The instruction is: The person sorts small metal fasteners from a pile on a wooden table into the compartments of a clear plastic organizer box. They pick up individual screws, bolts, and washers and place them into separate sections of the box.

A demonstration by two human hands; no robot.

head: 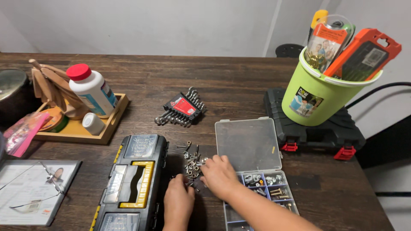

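Near the front edge of the dark wooden table (239,81), the right hand (219,175) lies palm down with its fingers curled onto a small heap of nuts and bolts (193,164); its fingertips touch the right side of the heap, but whether they pinch a piece cannot be told. The left hand (178,201) sits just below the heap, fingers bent inward toward it, knuckles up, and its grip is likewise hidden. The heap lies between the two hands and slightly beyond them, on bare wood.

Just right of the right hand stands a clear plastic parts box (274,186) with small compartments holding screws and fittings, its lid (248,143) flipped open away from the person. Just left of the left hand lies a black and yellow toolbox (132,179). Beyond the heap rests a set of wrenches (182,109) in a black holder. Farther left, a wooden tray (81,128) carries a white bottle with a red cap (92,90). Far right, a green bucket (317,94) of tools stands on a black case (317,132).
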